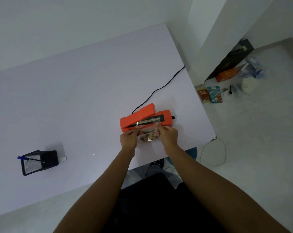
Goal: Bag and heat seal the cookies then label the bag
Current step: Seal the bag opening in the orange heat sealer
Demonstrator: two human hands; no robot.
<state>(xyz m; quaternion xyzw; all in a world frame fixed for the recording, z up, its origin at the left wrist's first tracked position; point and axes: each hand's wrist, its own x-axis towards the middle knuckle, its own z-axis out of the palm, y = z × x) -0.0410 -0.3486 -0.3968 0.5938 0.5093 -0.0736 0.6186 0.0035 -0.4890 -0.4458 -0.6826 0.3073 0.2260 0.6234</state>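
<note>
One flat, smooth white rectangular table [75, 91] carries every item. One orange plastic heat sealer [144, 117], boxy with a raised lid arm, stands near the table's right edge; one thin black power cord [160, 88] runs from it toward the far right corner. One black wire-mesh pen holder [39, 163] sits near the left front edge, holding one blue pen [23, 158]. One clear plastic bag [149, 132] of speckled cookies [148, 137], count unclear, lies with its mouth across the sealer's bar. The left hand [129, 137] and right hand [168, 134] each pinch one side of the bag, fingers curled closed.
</note>
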